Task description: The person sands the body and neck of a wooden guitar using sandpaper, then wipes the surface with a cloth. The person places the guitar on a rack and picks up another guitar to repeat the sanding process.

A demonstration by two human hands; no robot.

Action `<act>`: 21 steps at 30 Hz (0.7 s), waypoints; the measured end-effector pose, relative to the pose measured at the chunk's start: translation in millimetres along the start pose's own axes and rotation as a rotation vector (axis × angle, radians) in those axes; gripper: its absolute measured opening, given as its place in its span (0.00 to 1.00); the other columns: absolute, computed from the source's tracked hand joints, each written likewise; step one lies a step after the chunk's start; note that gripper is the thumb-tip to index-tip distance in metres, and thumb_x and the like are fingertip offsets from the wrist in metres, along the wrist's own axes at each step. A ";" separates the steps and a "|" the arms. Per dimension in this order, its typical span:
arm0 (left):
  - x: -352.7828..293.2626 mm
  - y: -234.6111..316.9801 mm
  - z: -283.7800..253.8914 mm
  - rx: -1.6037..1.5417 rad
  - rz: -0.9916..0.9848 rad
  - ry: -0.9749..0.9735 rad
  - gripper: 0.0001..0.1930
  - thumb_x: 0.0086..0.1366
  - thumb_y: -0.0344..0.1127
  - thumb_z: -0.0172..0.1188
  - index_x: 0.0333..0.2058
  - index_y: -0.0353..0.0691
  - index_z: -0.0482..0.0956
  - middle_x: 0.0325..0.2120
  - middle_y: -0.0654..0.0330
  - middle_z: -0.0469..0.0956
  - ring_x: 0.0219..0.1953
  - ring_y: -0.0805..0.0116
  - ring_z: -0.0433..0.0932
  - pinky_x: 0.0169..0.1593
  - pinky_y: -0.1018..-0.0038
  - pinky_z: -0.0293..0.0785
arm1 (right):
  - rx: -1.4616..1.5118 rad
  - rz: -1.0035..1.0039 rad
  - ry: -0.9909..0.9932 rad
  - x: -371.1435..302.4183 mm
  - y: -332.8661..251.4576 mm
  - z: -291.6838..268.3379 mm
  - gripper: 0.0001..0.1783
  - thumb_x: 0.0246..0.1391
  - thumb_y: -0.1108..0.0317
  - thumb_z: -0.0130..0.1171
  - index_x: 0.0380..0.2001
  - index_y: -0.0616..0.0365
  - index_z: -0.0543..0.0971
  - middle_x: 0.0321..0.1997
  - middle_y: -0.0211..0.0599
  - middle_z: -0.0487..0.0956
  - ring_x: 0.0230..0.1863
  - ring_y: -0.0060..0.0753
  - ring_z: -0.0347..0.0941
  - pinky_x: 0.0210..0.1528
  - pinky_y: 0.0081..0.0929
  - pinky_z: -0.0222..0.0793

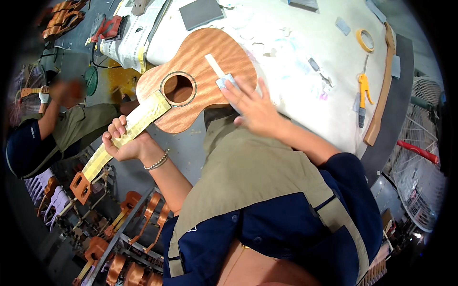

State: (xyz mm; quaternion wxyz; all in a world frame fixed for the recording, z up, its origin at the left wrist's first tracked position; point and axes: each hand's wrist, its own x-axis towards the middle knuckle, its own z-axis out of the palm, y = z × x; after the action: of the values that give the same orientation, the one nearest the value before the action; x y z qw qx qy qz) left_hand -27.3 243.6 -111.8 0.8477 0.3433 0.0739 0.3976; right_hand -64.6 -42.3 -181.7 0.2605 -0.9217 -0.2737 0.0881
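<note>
An unstrung ukulele (222, 50) with a striped brown wooden top rests partly on the white table, its neck slanting down to the left. Yellow tape (140, 117) covers the neck, and the slotted headstock (81, 187) is bare wood. My left hand (128, 141) is closed around the taped neck. On the lower part of the top, my right hand (257, 110) presses a small grey-blue sanding pad (226, 80) under its fingers, at the end of a pale strip (214, 65). The palm hides part of the pad.
On the table (281, 71) lie a tape roll (365, 40), a yellow-handled tool (364, 90), a loose wooden neck (381, 95) and a grey block (201, 13). A fan (420, 162) stands right. Racked ukulele parts (129, 205) are lower left; another person (62, 133) works at left.
</note>
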 end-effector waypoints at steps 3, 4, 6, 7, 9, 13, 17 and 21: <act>1.0 0.4 1.9 0.003 -0.003 -0.027 0.09 0.57 0.37 0.48 0.19 0.46 0.66 0.13 0.68 0.58 0.18 0.74 0.59 0.28 0.76 0.60 | -0.284 0.206 0.180 10.9 54.7 6.8 0.46 0.45 0.51 0.59 0.65 0.45 0.50 0.70 0.27 0.46 0.70 0.37 0.36 0.63 0.62 0.23; 0.1 -0.3 5.2 0.009 0.004 -0.036 0.09 0.57 0.37 0.48 0.19 0.46 0.66 0.13 0.68 0.58 0.18 0.74 0.59 0.28 0.76 0.60 | -0.275 0.214 0.176 12.4 58.9 10.7 0.43 0.49 0.48 0.54 0.64 0.50 0.50 0.69 0.31 0.48 0.70 0.37 0.36 0.63 0.62 0.21; 0.5 -3.0 17.5 0.024 0.020 -0.057 0.09 0.58 0.38 0.47 0.19 0.47 0.66 0.14 0.68 0.58 0.18 0.75 0.59 0.28 0.76 0.60 | -0.070 0.095 0.169 31.4 13.5 5.1 0.45 0.48 0.49 0.56 0.65 0.51 0.48 0.70 0.33 0.46 0.70 0.39 0.36 0.64 0.60 0.21; 0.1 -5.3 24.4 0.031 0.018 -0.064 0.09 0.58 0.38 0.47 0.19 0.47 0.66 0.14 0.68 0.58 0.18 0.75 0.59 0.28 0.76 0.60 | 0.029 0.045 0.160 40.7 -15.9 2.1 0.47 0.48 0.50 0.56 0.65 0.51 0.46 0.70 0.33 0.45 0.70 0.40 0.36 0.64 0.59 0.22; -3.9 -5.8 37.5 0.058 0.025 -0.029 0.10 0.57 0.38 0.46 0.18 0.46 0.65 0.13 0.68 0.58 0.18 0.74 0.59 0.29 0.74 0.59 | 0.311 -0.203 0.172 56.1 -58.7 -7.2 0.50 0.43 0.51 0.61 0.64 0.54 0.47 0.69 0.36 0.46 0.70 0.38 0.37 0.63 0.60 0.23; -1.5 -0.9 37.0 0.060 0.038 -0.056 0.10 0.58 0.38 0.45 0.19 0.47 0.65 0.14 0.68 0.58 0.18 0.75 0.60 0.29 0.75 0.60 | -0.188 -0.028 0.073 36.2 1.0 -15.2 0.52 0.41 0.49 0.61 0.64 0.57 0.47 0.69 0.41 0.47 0.70 0.38 0.37 0.63 0.60 0.23; -4.7 -3.4 42.9 0.077 0.046 -0.067 0.09 0.60 0.39 0.45 0.21 0.48 0.64 0.15 0.69 0.58 0.17 0.76 0.59 0.27 0.76 0.60 | -0.004 -0.001 0.178 42.2 -34.8 -10.5 0.51 0.41 0.49 0.60 0.64 0.56 0.49 0.69 0.41 0.48 0.70 0.38 0.39 0.64 0.57 0.23; -5.7 -2.8 54.5 0.140 0.058 -0.042 0.09 0.59 0.40 0.45 0.21 0.49 0.62 0.15 0.69 0.58 0.17 0.76 0.59 0.28 0.76 0.62 | 0.171 -0.142 0.273 64.0 -75.8 -20.3 0.51 0.37 0.48 0.63 0.62 0.60 0.54 0.67 0.43 0.52 0.69 0.40 0.41 0.64 0.57 0.22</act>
State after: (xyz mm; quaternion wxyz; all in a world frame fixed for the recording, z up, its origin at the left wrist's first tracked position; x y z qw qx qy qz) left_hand -7.7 209.7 -73.4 0.8110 0.4122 0.0738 0.4085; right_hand -39.7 38.3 -125.7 0.3783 -0.8780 -0.2914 -0.0336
